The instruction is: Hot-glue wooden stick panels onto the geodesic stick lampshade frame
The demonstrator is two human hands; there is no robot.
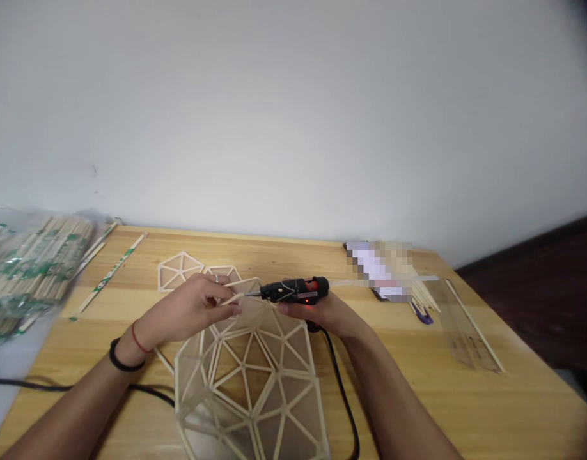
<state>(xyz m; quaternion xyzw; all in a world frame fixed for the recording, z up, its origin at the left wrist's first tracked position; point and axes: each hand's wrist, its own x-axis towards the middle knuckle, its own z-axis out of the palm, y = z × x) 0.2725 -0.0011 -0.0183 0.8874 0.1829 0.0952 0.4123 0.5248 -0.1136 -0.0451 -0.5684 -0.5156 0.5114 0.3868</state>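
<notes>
Glue gun (296, 291) sits over the far edge of the stick frame (244, 367), long axis running left-right, nozzle (252, 294) pointing left. Right hand (329, 312) is nearer: closed around the grip. Small red light on the body is lit.

Left hand (197, 303) pinches a stick panel (248, 281) between thumb and fingers, just left of the nozzle. Key relation: nozzle tip to panel. Tip is right by the sticks; contact or gap, can't tell. Can't tell either if that panel is joined to the frame.

Frame is one piece, triangulated, curved, on the near part of the table (437, 383), below both hands; bottom edge cut off by the view.

Counts: 1 gun, 1 frame, 1 panel in hand, 2 flat panels behind the left hand: one full (181, 271), one partly hidden (221, 273). 1 black cord (339, 383) by the right forearm; 1 cable (44, 384) at left, link to the cord hidden. 1 bag of chopsticks (58, 262) far left, a few loose beside it. Right side: 1 phone (380, 275), 1 bunch of sticks (428, 295), count unclear, 1 lone stick (476, 326) along clear plastic.
</notes>
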